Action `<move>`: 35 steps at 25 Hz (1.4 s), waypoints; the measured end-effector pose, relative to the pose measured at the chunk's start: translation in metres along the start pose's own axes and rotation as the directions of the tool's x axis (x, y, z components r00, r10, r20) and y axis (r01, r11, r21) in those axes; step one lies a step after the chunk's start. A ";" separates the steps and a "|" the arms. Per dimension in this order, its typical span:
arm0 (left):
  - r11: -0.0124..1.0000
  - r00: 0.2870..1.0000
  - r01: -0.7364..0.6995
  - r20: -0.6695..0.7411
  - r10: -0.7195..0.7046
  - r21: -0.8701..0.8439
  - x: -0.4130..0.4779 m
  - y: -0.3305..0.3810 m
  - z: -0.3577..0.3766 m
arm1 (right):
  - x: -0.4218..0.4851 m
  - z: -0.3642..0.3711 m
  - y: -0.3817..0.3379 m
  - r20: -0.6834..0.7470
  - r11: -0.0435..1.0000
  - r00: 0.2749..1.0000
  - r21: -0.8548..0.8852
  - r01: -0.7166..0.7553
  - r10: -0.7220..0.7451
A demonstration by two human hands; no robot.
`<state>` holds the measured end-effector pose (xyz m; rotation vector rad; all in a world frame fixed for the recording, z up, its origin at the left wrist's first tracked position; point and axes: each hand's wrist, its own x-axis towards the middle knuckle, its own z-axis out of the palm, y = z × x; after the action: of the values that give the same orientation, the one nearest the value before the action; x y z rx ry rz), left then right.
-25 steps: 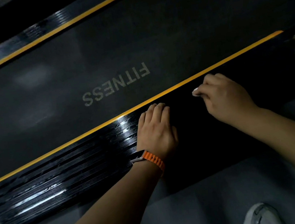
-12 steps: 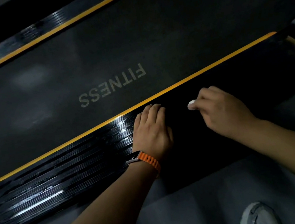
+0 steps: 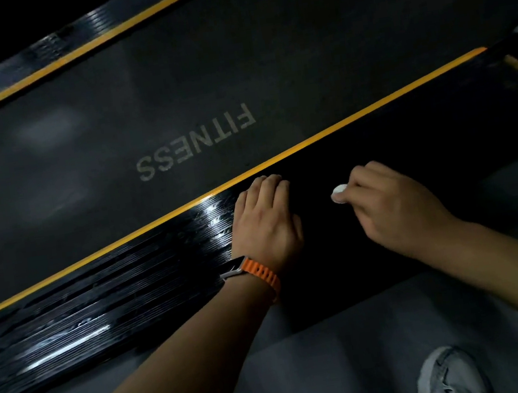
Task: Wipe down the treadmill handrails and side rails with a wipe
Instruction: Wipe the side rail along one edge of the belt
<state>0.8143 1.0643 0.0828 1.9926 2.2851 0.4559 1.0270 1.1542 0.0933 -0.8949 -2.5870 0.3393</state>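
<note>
Small crumpled white wipe over the glossy black, ribbed, yellow-edged side rail.

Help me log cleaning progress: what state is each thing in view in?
left hand: open, resting flat on the near side rail.
right hand: fingers curled, pinching the wipe.
wipe: bunched small at the right hand's fingertips, over the near side rail.
near side rail: glossy streaks left of the left hand, dark elsewhere.
watch: strapped on the left wrist.
</note>
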 end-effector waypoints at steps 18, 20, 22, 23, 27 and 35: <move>1.000 1.000 -0.009 0.008 0.009 0.001 0.001 -0.002 0.001 | -0.020 -0.004 0.000 -0.096 0.998 0.995 -0.042 -0.046 0.041; 1.000 1.000 -0.014 0.006 0.014 0.007 0.001 -0.001 0.000 | -0.021 0.004 -0.020 -0.025 0.997 0.998 -0.049 0.055 -0.056; 1.000 1.000 -0.021 0.012 0.021 0.009 0.001 -0.002 -0.001 | -0.021 0.005 -0.026 0.032 0.994 0.996 -0.061 0.090 -0.088; 1.000 1.000 -0.022 0.016 0.022 0.008 0.000 -0.002 -0.001 | -0.021 0.001 -0.021 0.025 0.995 0.997 -0.067 0.072 -0.070; 1.000 0.999 -0.021 0.027 0.021 0.007 0.001 -0.003 -0.001 | -0.020 -0.016 0.002 -0.010 0.995 1.000 -0.096 0.025 -0.026; 1.000 0.999 -0.021 0.029 0.021 0.022 0.015 0.028 0.001 | -0.019 -0.032 0.031 0.186 0.976 0.968 -0.107 0.191 -0.169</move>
<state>0.8393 1.0824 0.0913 2.0218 2.2645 0.4019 1.0710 1.1687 0.1060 -0.6883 -2.8540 0.2163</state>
